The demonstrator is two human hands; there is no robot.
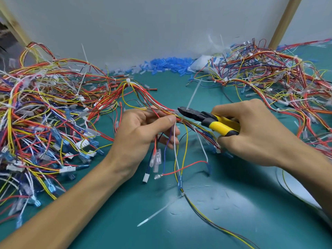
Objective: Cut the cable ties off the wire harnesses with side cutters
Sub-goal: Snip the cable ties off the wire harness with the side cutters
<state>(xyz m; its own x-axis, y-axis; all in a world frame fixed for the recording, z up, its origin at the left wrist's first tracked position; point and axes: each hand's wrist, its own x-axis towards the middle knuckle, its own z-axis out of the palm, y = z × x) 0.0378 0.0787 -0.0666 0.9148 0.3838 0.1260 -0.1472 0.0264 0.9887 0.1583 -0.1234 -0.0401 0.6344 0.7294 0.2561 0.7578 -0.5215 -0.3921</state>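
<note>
My left hand (143,130) pinches a wire harness (190,123) of red, yellow and white wires above the green mat. My right hand (255,130) grips yellow-and-black side cutters (212,120), whose black jaws sit at a white cable tie (193,95) wrapped round the bundle. The tie's long tail sticks up and to the right. Loose ends with clear and blue terminals hang below my left hand. Another white cable tie (158,211) binds a lower branch of the harness and lies on the mat.
A big tangle of harnesses (45,114) fills the left side, another pile (273,72) the far right. Blue terminal sleeves (165,64) lie heaped along the back wall. Small cut tie bits dot the green mat (224,200). A white sheet (296,187) lies at the right edge.
</note>
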